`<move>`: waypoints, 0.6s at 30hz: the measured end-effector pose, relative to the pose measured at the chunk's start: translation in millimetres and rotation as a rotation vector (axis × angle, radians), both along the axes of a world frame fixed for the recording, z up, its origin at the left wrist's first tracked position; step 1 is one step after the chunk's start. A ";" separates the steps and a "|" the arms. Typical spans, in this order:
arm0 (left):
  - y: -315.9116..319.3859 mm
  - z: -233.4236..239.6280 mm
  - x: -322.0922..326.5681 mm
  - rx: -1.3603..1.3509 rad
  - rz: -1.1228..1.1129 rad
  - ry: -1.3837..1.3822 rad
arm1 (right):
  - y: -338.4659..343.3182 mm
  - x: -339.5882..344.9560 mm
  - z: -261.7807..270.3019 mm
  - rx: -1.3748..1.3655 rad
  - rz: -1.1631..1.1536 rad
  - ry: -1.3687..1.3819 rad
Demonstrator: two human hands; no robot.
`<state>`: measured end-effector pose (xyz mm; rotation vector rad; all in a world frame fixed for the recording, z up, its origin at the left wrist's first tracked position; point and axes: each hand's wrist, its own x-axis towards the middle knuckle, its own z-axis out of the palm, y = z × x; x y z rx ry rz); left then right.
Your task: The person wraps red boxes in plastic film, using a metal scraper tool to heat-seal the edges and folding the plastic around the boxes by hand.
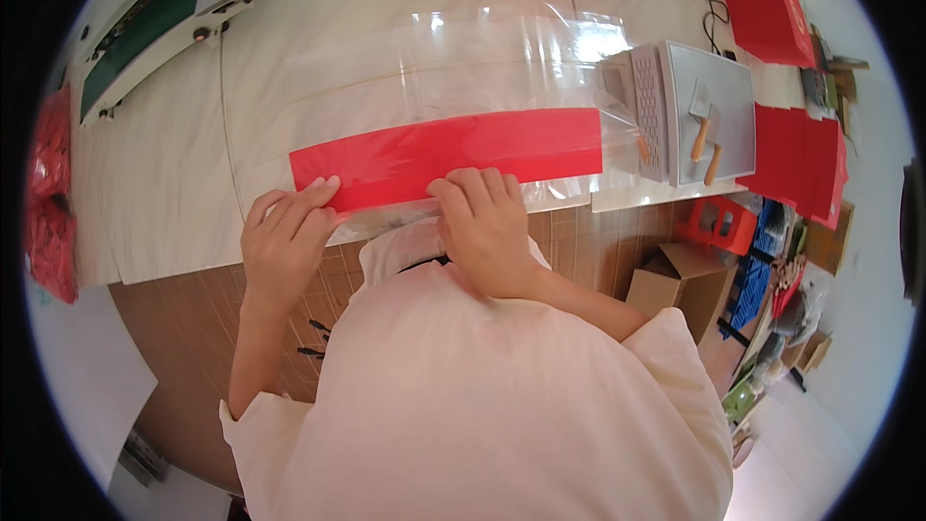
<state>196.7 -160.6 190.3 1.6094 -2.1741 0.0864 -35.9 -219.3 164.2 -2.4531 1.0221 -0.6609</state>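
Observation:
A long flat red panel [463,148], perhaps of card, lies across clear plastic film [470,76] near the front edge of the table. At the panel's lower left corner, my left hand [289,231] holds its edge, with the fingertips on top. The fingers of my right hand [481,221] are curled over the front edge, right of the panel's middle. Loose film shows between the panel and my body. My thumbs are partly hidden, and the film beyond the panel is glossy and wrinkled.
To the right, a grey-topped box [712,116] carries scrapers with wooden handles [700,139]. Red boxes [767,14] stand at the right and far side. A machine with a green belt [148,36] is at the far left. An open cardboard box [680,278] sits below the table.

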 end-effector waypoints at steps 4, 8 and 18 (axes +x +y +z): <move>2.1 -2.4 2.5 -0.029 -0.007 -0.004 | 0.9 -19.0 2.5 -0.111 -0.221 0.009; -1.6 -0.4 2.3 -0.006 -0.041 -0.015 | 11.5 -24.2 -3.0 -0.139 -0.440 0.003; -2.0 0.8 5.9 0.036 -0.064 0.019 | 29.8 -62.3 -17.5 -0.035 -0.543 0.132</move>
